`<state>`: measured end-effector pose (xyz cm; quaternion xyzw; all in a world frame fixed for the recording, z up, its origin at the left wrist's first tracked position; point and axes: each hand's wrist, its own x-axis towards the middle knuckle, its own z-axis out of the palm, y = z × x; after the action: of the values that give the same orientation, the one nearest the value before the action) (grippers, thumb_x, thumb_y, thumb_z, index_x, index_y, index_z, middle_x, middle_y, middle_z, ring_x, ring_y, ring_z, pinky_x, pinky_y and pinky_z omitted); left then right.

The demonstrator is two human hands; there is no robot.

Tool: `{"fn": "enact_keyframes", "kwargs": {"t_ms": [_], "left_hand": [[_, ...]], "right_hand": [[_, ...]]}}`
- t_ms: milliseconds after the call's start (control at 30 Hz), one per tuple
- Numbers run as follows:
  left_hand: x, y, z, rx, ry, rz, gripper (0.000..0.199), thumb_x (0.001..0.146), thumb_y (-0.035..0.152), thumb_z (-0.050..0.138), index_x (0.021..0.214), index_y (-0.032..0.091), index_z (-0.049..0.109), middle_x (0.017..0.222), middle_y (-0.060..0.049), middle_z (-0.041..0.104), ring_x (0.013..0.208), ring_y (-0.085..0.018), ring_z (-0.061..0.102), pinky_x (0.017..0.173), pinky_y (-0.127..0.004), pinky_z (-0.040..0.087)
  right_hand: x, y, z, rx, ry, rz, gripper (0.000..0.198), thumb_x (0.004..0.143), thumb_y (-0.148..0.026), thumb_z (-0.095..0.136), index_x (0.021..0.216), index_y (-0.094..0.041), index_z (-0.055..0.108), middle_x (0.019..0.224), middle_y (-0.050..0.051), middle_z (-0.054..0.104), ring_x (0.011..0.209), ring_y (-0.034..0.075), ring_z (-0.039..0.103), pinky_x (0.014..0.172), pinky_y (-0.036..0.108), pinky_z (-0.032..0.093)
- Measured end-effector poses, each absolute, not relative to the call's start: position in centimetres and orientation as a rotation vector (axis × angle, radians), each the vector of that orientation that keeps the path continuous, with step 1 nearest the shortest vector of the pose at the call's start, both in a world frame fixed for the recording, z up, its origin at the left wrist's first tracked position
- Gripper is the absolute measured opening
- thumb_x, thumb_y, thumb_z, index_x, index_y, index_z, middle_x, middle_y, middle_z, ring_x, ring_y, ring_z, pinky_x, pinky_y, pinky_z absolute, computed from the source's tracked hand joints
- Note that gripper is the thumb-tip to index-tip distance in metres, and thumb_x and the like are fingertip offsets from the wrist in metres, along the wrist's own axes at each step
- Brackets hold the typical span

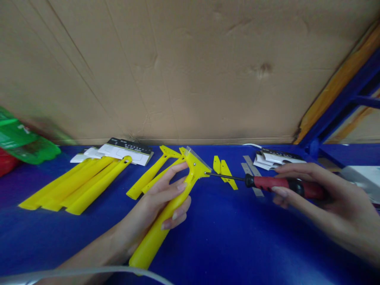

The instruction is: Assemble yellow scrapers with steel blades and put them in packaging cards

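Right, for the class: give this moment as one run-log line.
left hand: holds yellow scraper; right hand: holds screwdriver; tip: at scraper head; nearby: yellow plates, grey strips

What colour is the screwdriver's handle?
Red with black sections; the screwdriver's handle shows best in the head view.

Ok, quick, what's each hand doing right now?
Left hand: closed, holding a yellow scraper.
Right hand: closed, holding a red-and-black screwdriver, pointed at the scraper.
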<state>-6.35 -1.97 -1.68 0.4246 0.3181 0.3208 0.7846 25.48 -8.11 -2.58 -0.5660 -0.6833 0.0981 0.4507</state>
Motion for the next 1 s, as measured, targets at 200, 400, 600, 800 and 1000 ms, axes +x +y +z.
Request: {"fn": "enact_keyframes", "kwargs": {"t_ms": [200,400,600,800,1000], "left_hand": [[-6.2,-2.1,-1.5,0.91,0.693,0.707,0.034,0.102,0.023,0.06,0.134,0.03,0.05,0.072,0.003,0.06,0.041,-0.004,0.039,0.039,-0.012,0.031],[-6.4,-1.9,-1.5,0.926,0.75,0.693,0.036,0.105,0.024,0.054,0.139,0.031,0.043,0.061,0.005,0.054,0.042,-0.006,0.039,0.041,-0.011,0.031],[-6.2,-2.1,-1.7,0.968,0.696,0.709,0.036,0.102,0.024,0.059,0.135,0.03,0.047,0.068,0.004,0.059,0.041,-0.005,0.04,0.039,-0.012,0.033],[-6.3,-1.9,-1.6,0.948,0.747,0.728,0.035,0.103,0.023,0.057,0.135,0.031,0.046,0.067,0.005,0.057,0.041,-0.005,0.041,0.04,-0.012,0.033],[-6.0,-2.2,-1.9,1.026,0.744,0.71,0.037,0.104,0.025,0.055,0.139,0.03,0.042,0.063,0.006,0.056,0.04,-0.005,0.038,0.039,-0.011,0.033]], "right_hand": [[24.7,-8.0,-1.9,-1.475,-1.637,0.514,0.034,0.096,-0.053,0.064,0.116,-0.026,0.068,0.071,-0.001,0.07,0.04,0.012,0.055,0.034,0.024,0.043],[25.1,-8.3,-1.8,-1.404,-1.657,0.496,0.035,0.086,-0.049,0.077,0.113,-0.028,0.068,0.091,0.003,0.076,0.059,0.018,0.07,0.049,0.026,0.057],[24.8,-8.4,-2.3,-1.525,-1.48,0.568,0.041,0.097,-0.063,0.058,0.106,-0.024,0.067,0.05,-0.005,0.055,0.034,0.014,0.051,0.033,0.025,0.041],[25.2,-8.0,-1.6,-1.398,-1.573,0.664,0.045,0.079,-0.046,0.083,0.118,-0.03,0.066,0.107,0.007,0.077,0.079,0.023,0.076,0.057,0.026,0.063],[24.9,-8.0,-1.9,-1.42,-1.498,0.646,0.033,0.092,-0.057,0.069,0.101,-0.025,0.064,0.057,-0.003,0.063,0.038,0.014,0.057,0.036,0.023,0.048]]}}
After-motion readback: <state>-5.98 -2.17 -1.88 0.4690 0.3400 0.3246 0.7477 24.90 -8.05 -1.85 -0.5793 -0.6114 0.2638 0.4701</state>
